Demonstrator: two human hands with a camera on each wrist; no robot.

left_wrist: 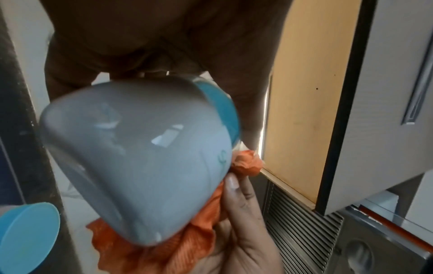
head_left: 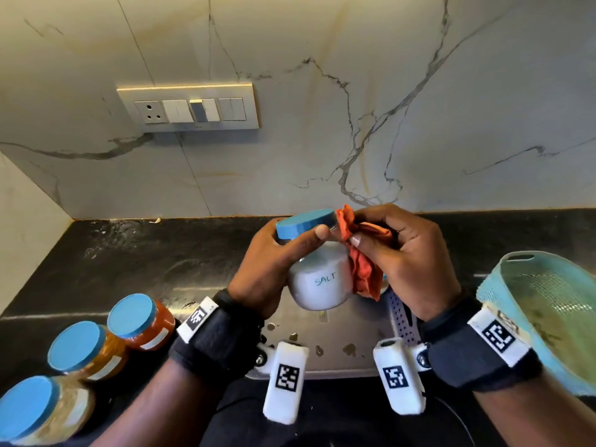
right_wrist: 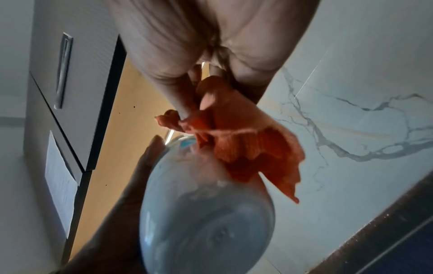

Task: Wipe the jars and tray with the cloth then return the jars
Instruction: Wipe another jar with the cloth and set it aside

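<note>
above the counter (head_left: 113,253), left hand (head_left: 267,269) grips salt jar (head_left: 319,282); right hand (head_left: 409,253) clutches orange cloth (head_left: 364,269).

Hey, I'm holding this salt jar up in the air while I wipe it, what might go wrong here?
Two risks. The salt jar is tilted above the counter, held by your left hand near its blue lid; rubbing with the orange cloth might push it out of that grip. Three more jars stand close together near the counter edge by your left forearm; lowering that arm might knock one.
</note>
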